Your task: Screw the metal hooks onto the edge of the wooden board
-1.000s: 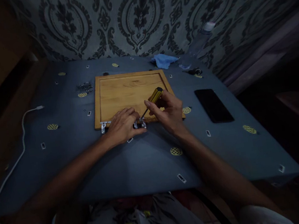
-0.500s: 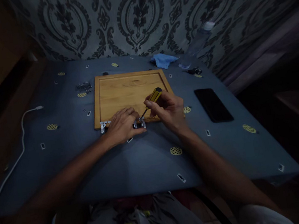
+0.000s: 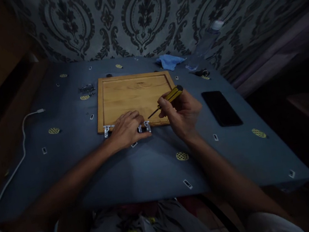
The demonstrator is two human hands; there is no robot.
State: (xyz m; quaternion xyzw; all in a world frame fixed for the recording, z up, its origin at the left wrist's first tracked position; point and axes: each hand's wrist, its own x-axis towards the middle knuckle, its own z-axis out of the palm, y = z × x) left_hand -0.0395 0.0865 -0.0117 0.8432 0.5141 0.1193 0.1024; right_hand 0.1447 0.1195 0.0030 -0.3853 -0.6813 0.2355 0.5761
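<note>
A framed wooden panel [image 3: 136,95] lies flat on the table. Along its near edge runs a silvery metal fitting [image 3: 106,131] with hooked parts, partly hidden under my left hand. My left hand [image 3: 127,129] is closed over that edge, fingers on top and thumb in front, holding the metal fitting against the panel. My right hand [image 3: 185,115] grips a screwdriver [image 3: 173,94] by its yellow and black handle. The screwdriver's tip points down-left, just above the fitting's right end and apart from it.
A black phone [image 3: 221,108] lies to the right. Behind the panel are a blue cloth [image 3: 170,61], a clear bottle [image 3: 208,40] and a small dark object [image 3: 202,72]. Small metal pieces [image 3: 86,89] sit left of the panel. A white cable [image 3: 23,139] runs along the left side.
My right hand has moved right and tilted the screwdriver flatter, lifting its tip off the fitting's right end. My left hand stays in place.
</note>
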